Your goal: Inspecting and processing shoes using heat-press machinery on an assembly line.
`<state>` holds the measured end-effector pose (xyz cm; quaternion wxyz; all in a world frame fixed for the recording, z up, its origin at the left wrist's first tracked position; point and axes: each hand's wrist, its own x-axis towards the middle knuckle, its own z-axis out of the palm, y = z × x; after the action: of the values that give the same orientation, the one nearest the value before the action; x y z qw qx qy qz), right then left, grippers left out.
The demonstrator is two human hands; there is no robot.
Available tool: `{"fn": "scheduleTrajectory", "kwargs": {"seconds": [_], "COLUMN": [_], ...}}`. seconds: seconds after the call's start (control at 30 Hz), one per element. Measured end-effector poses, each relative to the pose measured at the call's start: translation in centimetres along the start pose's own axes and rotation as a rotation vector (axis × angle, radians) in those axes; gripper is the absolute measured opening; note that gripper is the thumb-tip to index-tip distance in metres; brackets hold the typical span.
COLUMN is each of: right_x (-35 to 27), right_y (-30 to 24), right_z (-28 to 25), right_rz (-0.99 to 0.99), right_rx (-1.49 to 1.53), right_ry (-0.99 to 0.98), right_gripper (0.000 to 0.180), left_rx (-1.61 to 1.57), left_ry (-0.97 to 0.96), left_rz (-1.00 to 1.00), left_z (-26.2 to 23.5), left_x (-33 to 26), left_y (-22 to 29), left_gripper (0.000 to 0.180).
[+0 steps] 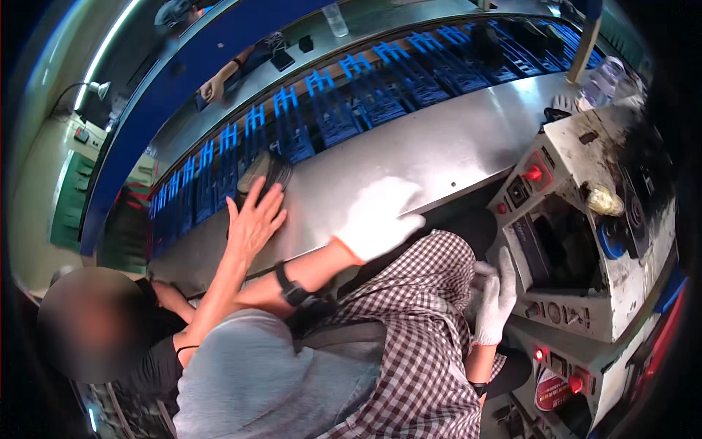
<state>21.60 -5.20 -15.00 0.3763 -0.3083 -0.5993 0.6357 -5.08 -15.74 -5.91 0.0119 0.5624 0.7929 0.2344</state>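
Note:
My left hand (384, 217), in a white glove with an orange cuff, hovers over or rests near the front edge of the metal ledge (344, 179). Its fingers are apart and nothing shows in them. By the checkered apron (398, 329) on my lap, my right hand (497, 300) is raised in a similar glove, fingers stretched and apparently empty. At my left, a co-worker's bare hand (256, 219) reaches over the ledge toward a dark, shoe-like item (272, 170) at the edge of the conveyor. Whether that hand touches it I cannot tell.
Behind the ledge runs a conveyor with blue racks (319, 83). To the right stands a stained, cream-coloured machine (563, 146) with a red knob (534, 173) and a dark opening. Another person's hand (212, 89) is across the conveyor. A clear plastic bottle (603, 82) stands far right.

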Motion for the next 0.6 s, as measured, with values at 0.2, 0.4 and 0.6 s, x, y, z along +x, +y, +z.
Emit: {"fn": "scheduleTrajectory", "kwargs": {"seconds": [0.2,0.4,0.6], "right_x": [0.8,1.0,1.6], "right_y": [0.8,1.3,2.2], "right_z": [0.3,0.1,0.4], "right_rz": [0.022,0.046,0.048], "right_rx": [-0.016,-0.002,-0.028], "right_ry": [-0.076,-0.097,-0.109], "right_gripper": [0.053,0.055,0.057], "left_rx": [0.486,-0.312,-0.815], "left_ry": [0.485,1.002,0.702], "left_rz": [-0.339,-0.948,-0.774], "left_z": [-9.3,-18.7,-15.7], "left_x": [-4.6,-10.1,-7.0], "left_y": [-11.3,-23.0,-15.3], "left_gripper": [0.056,0.035,0.034]}}
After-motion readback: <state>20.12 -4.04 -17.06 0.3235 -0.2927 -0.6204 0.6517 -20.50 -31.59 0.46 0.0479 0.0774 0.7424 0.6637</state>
